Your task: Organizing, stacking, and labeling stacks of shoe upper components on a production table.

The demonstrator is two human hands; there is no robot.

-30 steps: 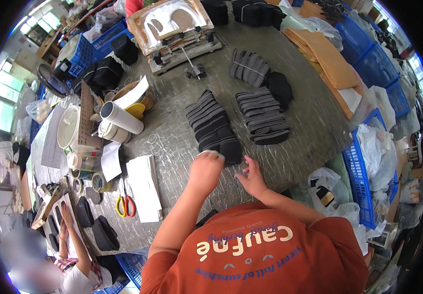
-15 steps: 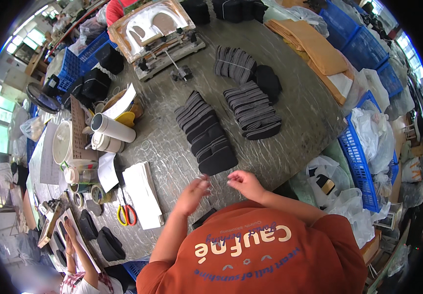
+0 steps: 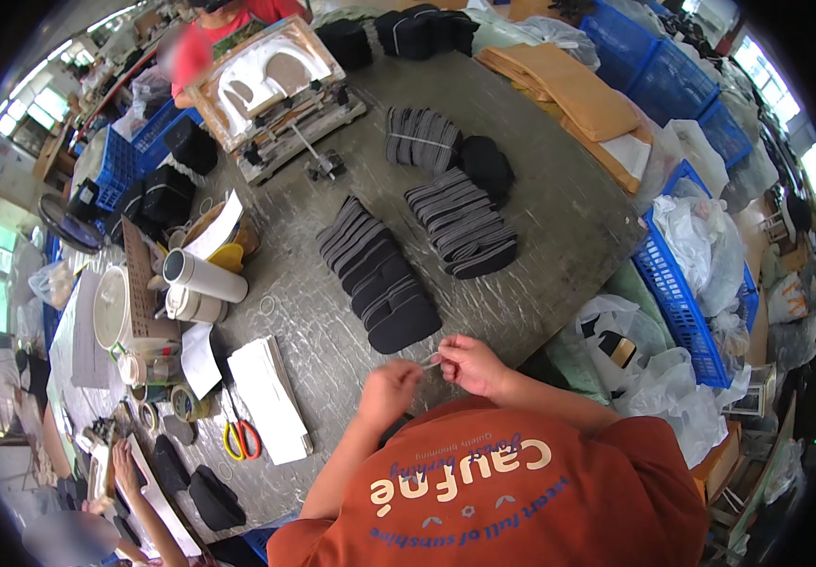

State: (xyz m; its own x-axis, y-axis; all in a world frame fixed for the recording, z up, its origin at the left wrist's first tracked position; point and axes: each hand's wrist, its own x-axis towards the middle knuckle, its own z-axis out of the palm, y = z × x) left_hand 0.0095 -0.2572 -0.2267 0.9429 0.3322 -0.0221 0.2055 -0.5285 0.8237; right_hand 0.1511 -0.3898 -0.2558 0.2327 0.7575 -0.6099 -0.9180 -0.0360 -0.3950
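- A thin pale band (image 3: 429,361) is held between the two hands: the fingers of the right hand (image 3: 476,367) are pinched together on one end, and the other is gripped by the curled fingers of the left hand (image 3: 389,390).
- Just beyond the hands, a long stack of black and grey fabric pads (image 3: 384,283) is laid on the counter (image 3: 568,250), touched by neither hand.
- To its right, a second stack of grey-edged pads (image 3: 462,227) is set; beyond that, a tied bundle (image 3: 422,139) is placed beside some black pads (image 3: 486,168).
- To the left, white paper sheets (image 3: 271,402), scissors (image 3: 242,437) and a white tumbler (image 3: 207,275) are kept.
- Toward the far edge, a wood-framed panel (image 3: 271,80) is propped at a tilt.
- Off the counter's right side, a blue basket (image 3: 680,307) is filled with plastic bags (image 3: 705,250).
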